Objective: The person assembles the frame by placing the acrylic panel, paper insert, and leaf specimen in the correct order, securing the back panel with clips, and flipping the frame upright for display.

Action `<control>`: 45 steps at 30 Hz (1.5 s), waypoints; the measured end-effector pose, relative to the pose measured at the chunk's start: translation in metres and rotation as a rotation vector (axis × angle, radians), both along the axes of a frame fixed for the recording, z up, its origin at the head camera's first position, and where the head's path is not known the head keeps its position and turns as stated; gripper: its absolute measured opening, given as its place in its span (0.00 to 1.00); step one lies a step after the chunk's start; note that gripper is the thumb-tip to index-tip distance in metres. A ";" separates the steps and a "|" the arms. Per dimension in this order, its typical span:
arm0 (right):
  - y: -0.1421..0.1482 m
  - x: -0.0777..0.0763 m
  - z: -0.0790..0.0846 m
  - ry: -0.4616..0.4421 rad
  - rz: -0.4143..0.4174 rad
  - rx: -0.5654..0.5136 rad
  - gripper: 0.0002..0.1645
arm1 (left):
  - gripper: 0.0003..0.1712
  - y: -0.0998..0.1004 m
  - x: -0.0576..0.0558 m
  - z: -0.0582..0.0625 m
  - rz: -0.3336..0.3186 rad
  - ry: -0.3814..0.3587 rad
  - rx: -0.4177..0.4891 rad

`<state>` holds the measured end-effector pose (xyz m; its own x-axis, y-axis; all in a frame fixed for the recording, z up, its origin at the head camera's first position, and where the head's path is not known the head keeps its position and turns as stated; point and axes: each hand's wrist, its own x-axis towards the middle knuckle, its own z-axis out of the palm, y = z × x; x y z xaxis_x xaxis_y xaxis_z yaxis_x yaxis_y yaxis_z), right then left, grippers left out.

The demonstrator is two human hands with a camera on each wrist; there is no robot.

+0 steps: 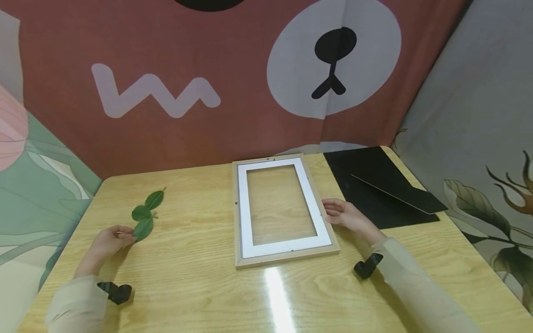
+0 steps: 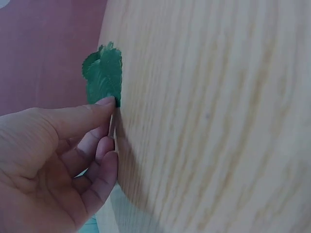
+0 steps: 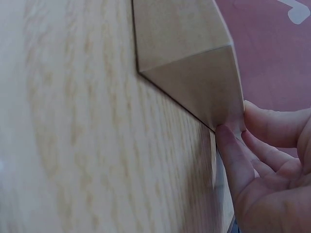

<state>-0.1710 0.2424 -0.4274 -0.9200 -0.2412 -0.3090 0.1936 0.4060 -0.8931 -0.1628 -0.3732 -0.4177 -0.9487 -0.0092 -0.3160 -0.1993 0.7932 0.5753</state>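
Note:
My left hand [image 1: 107,244] pinches the tip of the lowest leaf of a green leaf sprig [image 1: 143,228] between thumb and fingers. In the left wrist view the leaf sprig [image 2: 104,75] stretches past the fingertips, close over the wooden table. A light wooden picture frame [image 1: 287,258] lies in the middle, with a white mat [image 1: 245,212] around its see-through opening. At the frame's right side rail is my right hand [image 1: 345,215]. In the right wrist view the thumb and fingers of that hand [image 3: 272,170] grip the frame's outer edge [image 3: 194,82].
A black backing board [image 1: 354,162] with a raised stand flap [image 1: 399,194] lies right of the frame, beside my right forearm. Behind the wooden table [image 1: 187,286] hangs a brown cloth [image 1: 166,138] with a bear print. Light glares near the front edge.

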 end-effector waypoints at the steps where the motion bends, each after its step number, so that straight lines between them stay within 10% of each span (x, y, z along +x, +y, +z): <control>1: 0.000 0.000 0.000 0.002 0.003 -0.001 0.36 | 0.33 -0.001 0.001 0.000 -0.004 -0.003 0.000; 11: 0.001 -0.001 0.000 0.003 0.006 0.009 0.36 | 0.37 0.006 0.005 0.005 -0.053 -0.058 0.130; 25: 0.001 0.001 0.001 0.002 0.007 -0.019 0.36 | 0.26 0.076 -0.008 0.030 -0.120 -0.038 0.441; 45: 0.001 0.001 0.004 -0.008 0.009 0.014 0.36 | 0.30 0.193 -0.025 0.047 0.038 -0.020 0.635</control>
<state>-0.1699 0.2430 -0.4234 -0.9152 -0.2452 -0.3198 0.1968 0.4204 -0.8857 -0.1875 -0.1805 -0.3707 -0.9451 0.1526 -0.2888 -0.2364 0.2909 0.9271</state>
